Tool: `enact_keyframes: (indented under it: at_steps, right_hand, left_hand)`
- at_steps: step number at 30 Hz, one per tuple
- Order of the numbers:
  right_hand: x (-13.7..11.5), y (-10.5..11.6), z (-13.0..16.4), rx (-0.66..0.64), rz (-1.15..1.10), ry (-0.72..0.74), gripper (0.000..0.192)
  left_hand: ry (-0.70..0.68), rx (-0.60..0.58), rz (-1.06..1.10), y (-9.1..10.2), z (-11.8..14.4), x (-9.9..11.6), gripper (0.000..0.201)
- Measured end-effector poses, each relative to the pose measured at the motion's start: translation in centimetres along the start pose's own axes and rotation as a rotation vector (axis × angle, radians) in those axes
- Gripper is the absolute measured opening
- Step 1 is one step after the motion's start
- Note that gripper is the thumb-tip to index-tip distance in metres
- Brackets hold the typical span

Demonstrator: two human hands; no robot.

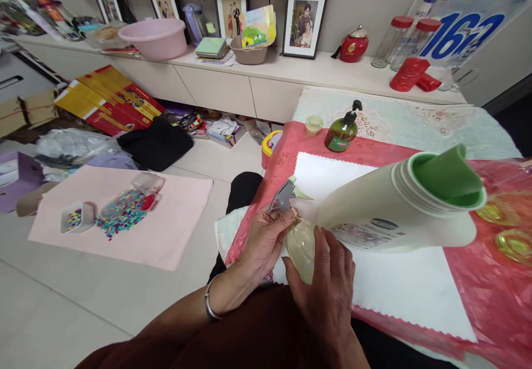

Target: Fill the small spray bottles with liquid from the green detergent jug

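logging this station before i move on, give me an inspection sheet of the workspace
surface: table with red cloth and white mat
job's things: spray bottle held in both hands; left hand at the grey sprayer top, right hand around the body
clutter: rolled mat, green pump bottle, small cup
fingers: both sets closed on the spray bottle
cables: nothing seen
surroundings: beads on pink sheet on the floor; shelf with framed photos and pink basin
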State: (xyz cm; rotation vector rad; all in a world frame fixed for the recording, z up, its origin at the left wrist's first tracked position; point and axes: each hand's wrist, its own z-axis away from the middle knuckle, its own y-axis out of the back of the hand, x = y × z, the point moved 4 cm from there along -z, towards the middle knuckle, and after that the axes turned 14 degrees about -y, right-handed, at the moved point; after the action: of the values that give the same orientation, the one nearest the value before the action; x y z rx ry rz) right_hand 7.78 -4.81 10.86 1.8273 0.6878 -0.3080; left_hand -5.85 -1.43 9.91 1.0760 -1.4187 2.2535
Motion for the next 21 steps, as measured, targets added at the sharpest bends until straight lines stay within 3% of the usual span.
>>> enact_keyframes:
  at_steps: [4,9,11,16,18,21]
  right_hand:
    - [0.0,0.1,-0.3,-0.006,-0.021,-0.001,0.063]
    - [1.1,0.3,-0.4,-0.086,-0.239,-0.095,0.063]
    - [2.2,0.1,-0.1,-0.203,-0.419,-0.221,0.064]
    - [3.8,-1.4,0.8,-0.671,-1.099,-0.671,0.065]
    - [3.5,-1.6,0.7,-0.72,-1.271,-0.73,0.064]
    - [3.3,-1.7,0.3,-0.7,-1.274,-0.712,0.063]
  left_hand:
    - [0.033,-0.008,0.041,0.1,-0.1,-0.1,0.03]
    - [0.107,-0.101,-0.004,0.6,-0.2,-0.2,0.032]
    - [0.138,-0.167,-0.018,0.7,-0.2,-0.1,0.032]
    - [0.194,-0.324,0.006,0.5,-0.3,0.5,0.036]
    - [0.189,-0.353,0.026,0.3,-0.2,0.6,0.03]
    - [0.172,-0.328,0.015,0.3,-0.3,0.5,0.03]
